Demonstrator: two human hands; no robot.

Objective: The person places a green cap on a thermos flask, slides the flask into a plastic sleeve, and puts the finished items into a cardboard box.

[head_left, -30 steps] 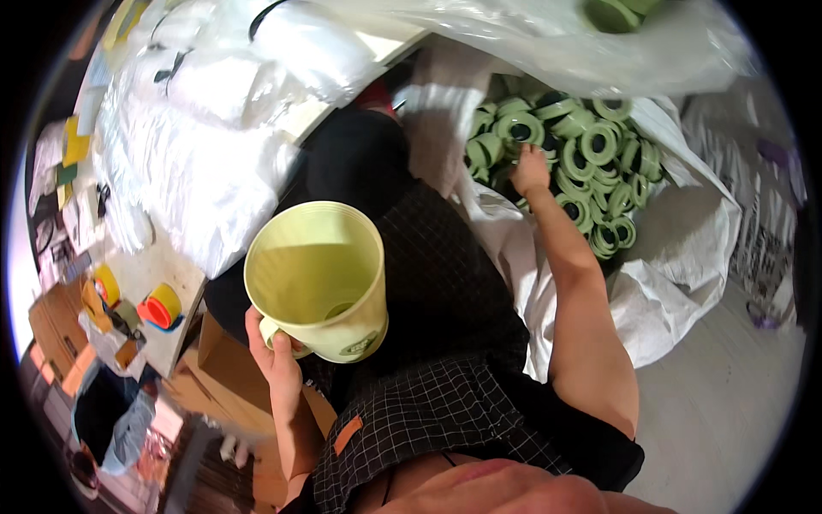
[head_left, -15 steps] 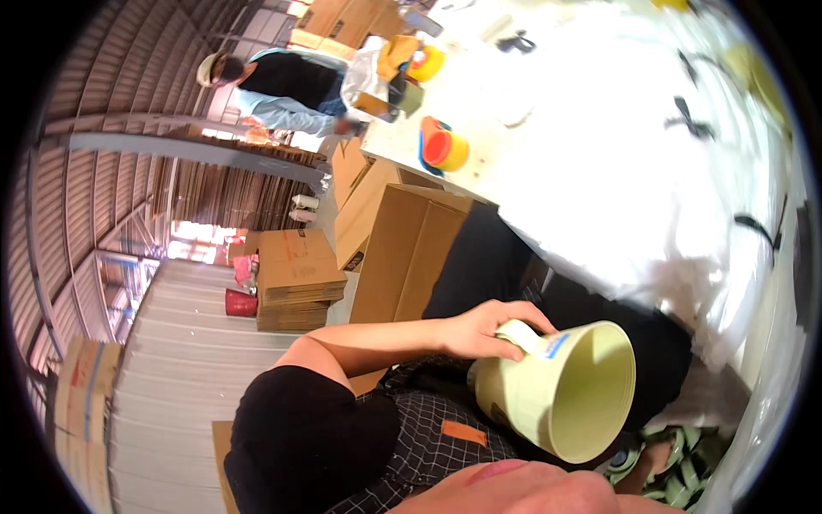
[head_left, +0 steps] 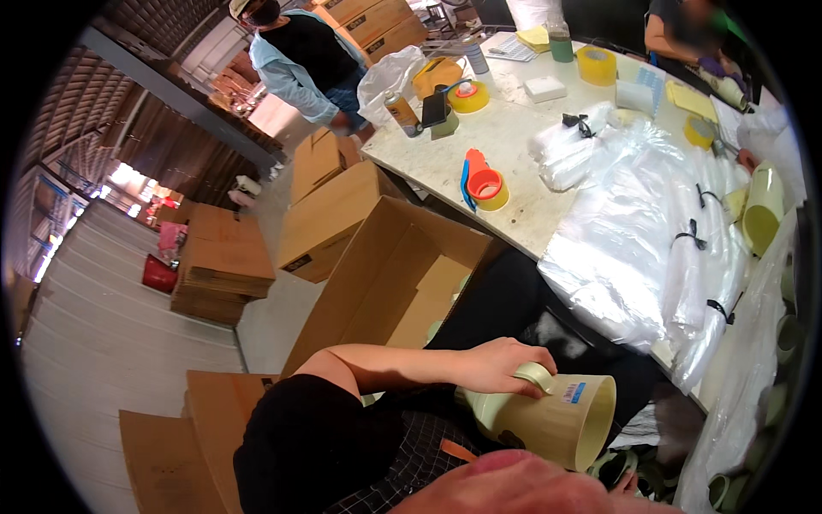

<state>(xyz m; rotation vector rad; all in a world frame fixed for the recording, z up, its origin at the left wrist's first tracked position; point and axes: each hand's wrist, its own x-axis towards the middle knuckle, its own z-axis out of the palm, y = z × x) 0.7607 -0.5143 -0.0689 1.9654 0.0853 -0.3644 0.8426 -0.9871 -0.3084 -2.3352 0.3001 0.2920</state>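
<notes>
My left hand (head_left: pixel 505 367) is closed round the loop handle of a pale green jug (head_left: pixel 531 420). The jug lies on its side above my lap, its wide mouth facing right. A small blue and white label (head_left: pixel 574 392) sits near its rim. Low at the right edge of my lap, my right hand (head_left: pixel 629 485) shows only in part, its fingers bent against a rounded green piece (head_left: pixel 610 467). What it grips there is mostly hidden by the jug and my face. More green plastic parts (head_left: pixel 723 488) lie in shadow beside it.
An open carton (head_left: pixel 368 274) stands left of my legs, with pale green items inside. Clear plastic bags (head_left: pixel 616 248) cover the table's near right. Tape dispensers (head_left: pixel 488 188) and a spray can (head_left: pixel 402 114) stand on it. One person (head_left: pixel 308 68) stands beyond; another sits far right.
My view has tilted up and turned, bringing more of the table and carton into sight. The jug stays in my left hand, with its mouth turned further right. My right hand has shifted slightly left.
</notes>
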